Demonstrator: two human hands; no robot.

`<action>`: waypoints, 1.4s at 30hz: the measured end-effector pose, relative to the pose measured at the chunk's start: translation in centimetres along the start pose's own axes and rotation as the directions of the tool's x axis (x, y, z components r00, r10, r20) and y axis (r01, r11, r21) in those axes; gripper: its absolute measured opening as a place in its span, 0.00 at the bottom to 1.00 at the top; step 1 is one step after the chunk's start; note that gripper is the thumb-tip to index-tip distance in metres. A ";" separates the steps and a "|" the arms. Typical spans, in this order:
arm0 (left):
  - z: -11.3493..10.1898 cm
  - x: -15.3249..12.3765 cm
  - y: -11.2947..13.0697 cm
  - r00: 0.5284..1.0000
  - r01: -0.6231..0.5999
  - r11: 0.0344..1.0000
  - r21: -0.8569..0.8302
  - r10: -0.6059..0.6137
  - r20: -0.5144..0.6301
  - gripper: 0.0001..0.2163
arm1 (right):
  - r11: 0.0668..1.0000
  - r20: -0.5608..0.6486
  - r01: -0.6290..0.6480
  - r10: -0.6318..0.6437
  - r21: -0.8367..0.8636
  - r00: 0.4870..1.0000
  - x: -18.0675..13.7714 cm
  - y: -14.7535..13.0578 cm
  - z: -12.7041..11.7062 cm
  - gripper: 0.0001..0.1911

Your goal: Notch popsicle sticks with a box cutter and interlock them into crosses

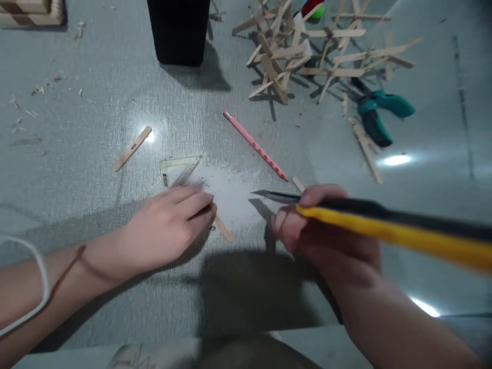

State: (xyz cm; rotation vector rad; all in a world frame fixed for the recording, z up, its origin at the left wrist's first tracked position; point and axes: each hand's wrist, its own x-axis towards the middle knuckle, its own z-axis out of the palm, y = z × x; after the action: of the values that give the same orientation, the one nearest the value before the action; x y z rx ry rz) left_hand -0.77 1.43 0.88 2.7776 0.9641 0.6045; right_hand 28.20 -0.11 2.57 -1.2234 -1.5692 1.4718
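My right hand [326, 230] grips a yellow and black utility knife [400, 225]. Its blade is out and points left over the table, above its own shadow. My left hand [169, 225] rests on the table with curled fingers on a wooden craft stick [223, 229]; one end of the stick shows past the fingertips, and the rest is hidden under them. Just beyond the left hand lies a clear set square [180, 165]. A pink pencil [255, 145] lies between the hands, farther up. Part of another craft stick [298, 184] shows behind the knife blade.
A heap of glued or stacked craft sticks [284, 56] stands at the back right. Teal-handled pliers [378, 110] lie beside it, near loose sticks [367, 151]. A black container [179, 33] stands at the back. One marked stick [132, 148] lies at left; wood scraps [46, 87] are scattered.
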 end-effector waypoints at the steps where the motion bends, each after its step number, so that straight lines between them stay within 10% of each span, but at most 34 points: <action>1: 0.0 0.0 0.0 1.000 0.001 1.000 0.007 -0.001 -0.012 0.13 | 0.995 -0.028 0.053 -0.055 -0.090 0.998 -0.2 0.2 0.0 0.19; 5: -0.1 0.1 0.0 1.000 0.003 0.999 0.036 -0.004 0.022 0.11 | 0.761 0.206 0.472 -0.426 -0.444 0.881 -0.1 -0.3 0.7 0.08; 17: -0.6 0.3 -0.3 0.991 -0.024 1.000 0.001 0.024 0.134 0.18 | 0.576 0.232 0.631 -0.616 -0.519 0.753 0.0 0.7 3.4 0.07; 42: -0.1 0.2 -0.2 0.993 0.026 0.997 -0.068 -0.017 0.120 0.17 | 0.569 0.204 0.566 -0.575 -0.597 0.792 -0.5 1.0 3.5 0.15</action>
State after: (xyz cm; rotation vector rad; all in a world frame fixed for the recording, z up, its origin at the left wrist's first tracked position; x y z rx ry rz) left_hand -0.79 1.69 1.02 2.7040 0.9288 0.4531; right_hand 25.35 -1.96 1.08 -0.8778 -2.2803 0.4966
